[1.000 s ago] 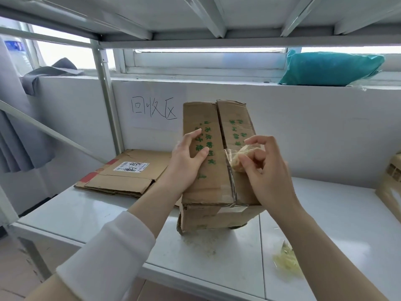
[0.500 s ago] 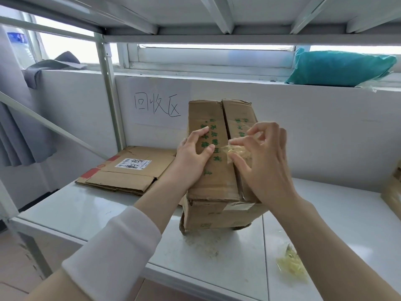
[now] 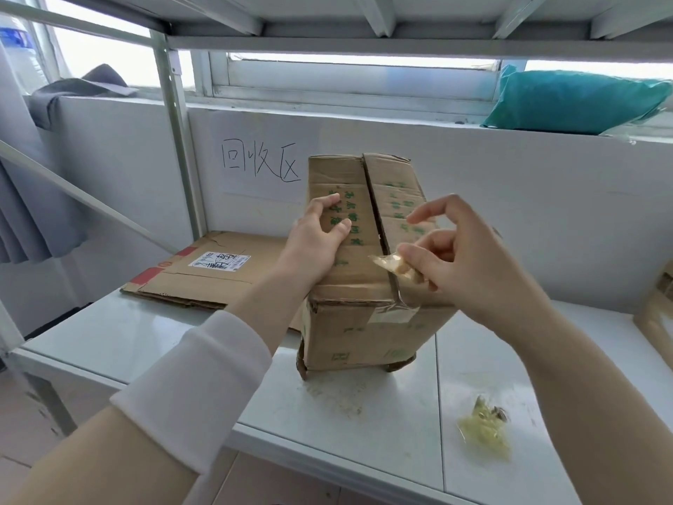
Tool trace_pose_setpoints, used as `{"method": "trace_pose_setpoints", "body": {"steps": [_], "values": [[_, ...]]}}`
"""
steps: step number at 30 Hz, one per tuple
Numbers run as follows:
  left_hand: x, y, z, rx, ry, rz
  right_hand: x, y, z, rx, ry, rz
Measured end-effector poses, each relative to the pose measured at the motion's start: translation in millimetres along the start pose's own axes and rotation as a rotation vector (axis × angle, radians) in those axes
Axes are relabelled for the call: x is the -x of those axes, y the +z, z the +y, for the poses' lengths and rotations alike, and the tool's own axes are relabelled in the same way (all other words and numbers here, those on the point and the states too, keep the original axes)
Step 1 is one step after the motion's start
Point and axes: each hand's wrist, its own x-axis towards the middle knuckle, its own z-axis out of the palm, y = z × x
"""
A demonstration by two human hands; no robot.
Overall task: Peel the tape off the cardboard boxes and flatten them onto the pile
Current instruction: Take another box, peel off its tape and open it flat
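Tape wad [image 3: 484, 433], crumpled and yellowish, is seen nearest on the white shelf [image 3: 164, 344], well apart from the work. Behind it the box [image 3: 349, 329] stands on the shelf, tilted on its base, top seam toward the camera. The tape strip [image 3: 389, 266] is pinched between thumb and forefinger of the right hand [image 3: 469, 271], with the other fingers spread. The strip's free end is bunched; its other end is stuck over the front edge onto the front face. The left flap is gripped by the left hand [image 3: 313, 246], fingers curled at the box's left edge, thumb pressed on top. Step in hand is judged to be the peel of the last bit across the front edge. Pull is best kept low and slow, back along the strip, so film isn't snapped or cardboard skin torn. Box should be braced down harder, since the base looks unsteady. Pinch should be re-taken nearer the stuck line if stretch is seen. Further back-left the flattened pile [image 3: 204, 275] lies just beside the box. A handwritten sign [image 3: 258, 164] and a teal bag [image 3: 571, 100] are noted beyond.
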Motion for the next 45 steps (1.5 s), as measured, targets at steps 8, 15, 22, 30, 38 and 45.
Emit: {"method": "trace_pose_setpoints", "body": {"steps": [8, 15, 22, 30, 38, 45], "values": [[1, 2, 1, -0.033, 0.023, -0.001, -1, 37, 35, 0.468, -0.311, 0.346], [1, 4, 1, -0.024, 0.031, -0.012, 0, 39, 40, 0.496, -0.290, 0.277], [0, 1, -1, -0.027, 0.029, -0.007, -11, 27, 26, 0.186, -0.217, 0.364], [-14, 2, -3, -0.022, -0.018, -0.003, 19, 13, 31, 0.066, -0.341, 0.256], [-25, 2, -4, -0.008, -0.051, -0.007, 70, 2, 41, -0.492, -0.066, 0.049], [-24, 3, -1, -0.006, -0.046, -0.026, 105, -14, 107, -0.364, 0.245, 0.128]]}}
